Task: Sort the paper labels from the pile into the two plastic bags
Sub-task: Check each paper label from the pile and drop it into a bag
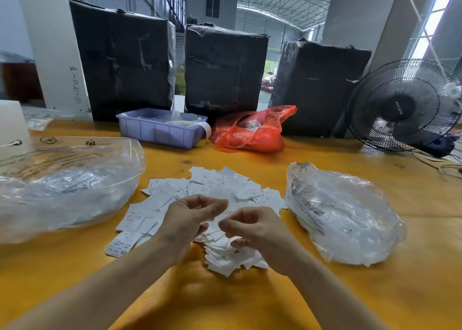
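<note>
White paper labels [215,192] lie under both curled hands: left hand [186,219] and right hand [252,229] each pinch one.

left hand [190,219]: fingers curled, pinching | right hand [252,229]: fingers curled, pinching | forearms bare, converging

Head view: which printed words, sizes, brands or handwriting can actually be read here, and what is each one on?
"XS": white paper label at the pile's near-left edge.
"XS", upside down: label beneath the right hand.
Fine print on the other labels: too small.
Dark print on the left clear plastic bag and right clear plastic bag: blurred.
Hub lettering on the black fan: unreadable.
Handwriting on the white pillar: illegible.
</note>
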Action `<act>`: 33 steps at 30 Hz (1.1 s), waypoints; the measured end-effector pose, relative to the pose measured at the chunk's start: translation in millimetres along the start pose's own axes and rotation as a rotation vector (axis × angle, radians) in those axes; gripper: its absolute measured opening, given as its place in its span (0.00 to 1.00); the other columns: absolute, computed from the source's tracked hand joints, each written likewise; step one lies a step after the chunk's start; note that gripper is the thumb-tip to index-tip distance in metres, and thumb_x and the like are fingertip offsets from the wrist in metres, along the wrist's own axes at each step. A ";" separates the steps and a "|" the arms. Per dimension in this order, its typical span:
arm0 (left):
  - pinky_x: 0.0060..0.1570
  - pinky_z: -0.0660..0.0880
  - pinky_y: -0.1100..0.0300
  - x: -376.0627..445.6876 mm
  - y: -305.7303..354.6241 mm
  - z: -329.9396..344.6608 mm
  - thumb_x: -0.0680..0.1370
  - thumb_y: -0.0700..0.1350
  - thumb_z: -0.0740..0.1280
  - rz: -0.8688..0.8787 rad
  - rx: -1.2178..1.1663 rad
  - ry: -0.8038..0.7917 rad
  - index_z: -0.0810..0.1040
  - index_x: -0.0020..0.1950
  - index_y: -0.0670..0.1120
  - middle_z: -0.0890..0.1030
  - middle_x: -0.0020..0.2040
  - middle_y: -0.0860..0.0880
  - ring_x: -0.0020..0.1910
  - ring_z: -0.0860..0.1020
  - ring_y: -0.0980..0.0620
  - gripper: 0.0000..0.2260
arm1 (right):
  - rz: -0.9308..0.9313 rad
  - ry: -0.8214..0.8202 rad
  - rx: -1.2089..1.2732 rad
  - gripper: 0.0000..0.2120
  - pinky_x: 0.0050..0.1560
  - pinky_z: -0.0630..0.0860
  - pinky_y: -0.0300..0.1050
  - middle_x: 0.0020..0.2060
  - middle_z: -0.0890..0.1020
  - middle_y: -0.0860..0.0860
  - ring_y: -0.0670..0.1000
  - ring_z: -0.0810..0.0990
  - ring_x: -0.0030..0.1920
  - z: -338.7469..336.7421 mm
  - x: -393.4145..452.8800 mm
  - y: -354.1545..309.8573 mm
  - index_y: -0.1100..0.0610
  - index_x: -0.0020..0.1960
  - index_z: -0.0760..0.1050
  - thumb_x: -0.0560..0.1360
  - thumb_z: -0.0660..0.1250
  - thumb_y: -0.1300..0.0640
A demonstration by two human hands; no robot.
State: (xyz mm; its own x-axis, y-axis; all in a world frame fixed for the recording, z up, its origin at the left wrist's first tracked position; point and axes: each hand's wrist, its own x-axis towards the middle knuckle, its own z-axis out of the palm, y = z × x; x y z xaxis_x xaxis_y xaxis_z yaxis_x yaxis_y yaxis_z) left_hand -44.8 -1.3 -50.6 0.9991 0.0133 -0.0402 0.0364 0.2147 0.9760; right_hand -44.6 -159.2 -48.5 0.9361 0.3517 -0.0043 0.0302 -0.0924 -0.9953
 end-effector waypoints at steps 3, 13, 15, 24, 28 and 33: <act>0.37 0.67 0.59 2.1 -0.9 -1.0 0.56 0.47 0.76 0.003 -0.021 -0.001 0.78 0.32 0.45 0.76 0.29 0.50 0.33 0.72 0.53 0.11 | -0.017 0.045 0.004 0.03 0.42 0.77 0.41 0.39 0.83 0.56 0.49 0.81 0.40 -0.2 0.1 -1.6 0.60 0.42 0.80 0.72 0.71 0.60; 0.41 0.75 0.62 8.1 -1.5 -4.5 0.61 0.46 0.74 0.047 -0.079 -0.006 0.79 0.40 0.39 0.84 0.38 0.46 0.35 0.82 0.55 0.13 | -0.265 0.242 -0.417 0.04 0.36 0.75 0.37 0.34 0.82 0.52 0.45 0.79 0.35 -6.5 6.7 3.7 0.59 0.41 0.79 0.74 0.69 0.61; 0.40 0.77 0.62 10.6 -1.1 -6.9 0.60 0.43 0.75 0.055 -0.067 0.031 0.78 0.40 0.38 0.83 0.38 0.44 0.36 0.83 0.53 0.13 | -0.369 0.374 -0.720 0.03 0.38 0.74 0.35 0.36 0.82 0.48 0.43 0.77 0.35 -15.6 9.5 5.2 0.58 0.43 0.80 0.75 0.69 0.59; 0.35 0.72 0.62 14.1 -4.9 -13.7 0.63 0.40 0.76 0.054 0.037 0.110 0.80 0.44 0.42 0.81 0.31 0.50 0.31 0.78 0.55 0.12 | -0.041 0.299 -1.092 0.27 0.61 0.67 0.46 0.60 0.75 0.52 0.52 0.69 0.61 -18.6 20.9 26.7 0.56 0.65 0.72 0.72 0.68 0.41; 0.32 0.71 0.63 13.6 -6.3 -14.3 0.65 0.39 0.75 0.073 0.063 0.098 0.80 0.42 0.40 0.82 0.32 0.48 0.28 0.76 0.57 0.08 | -0.079 0.406 -0.884 0.22 0.56 0.75 0.52 0.55 0.80 0.51 0.53 0.76 0.55 -24.2 18.6 23.5 0.55 0.62 0.76 0.69 0.74 0.54; 0.28 0.70 0.66 14.5 -7.0 -14.5 0.70 0.41 0.73 0.079 0.091 0.092 0.81 0.42 0.39 0.84 0.33 0.48 0.25 0.74 0.60 0.06 | -0.150 0.497 -0.809 0.04 0.38 0.75 0.38 0.41 0.82 0.50 0.48 0.78 0.40 -35.5 16.4 21.6 0.56 0.46 0.81 0.72 0.72 0.57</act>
State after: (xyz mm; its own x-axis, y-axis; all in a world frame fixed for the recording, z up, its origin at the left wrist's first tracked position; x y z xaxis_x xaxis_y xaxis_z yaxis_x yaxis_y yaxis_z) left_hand -30.9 11.5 -61.1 0.9929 0.1170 0.0218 -0.0359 0.1203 0.9921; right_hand -16.2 -188.5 -66.6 0.9388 -0.0055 0.3445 0.2204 -0.7590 -0.6126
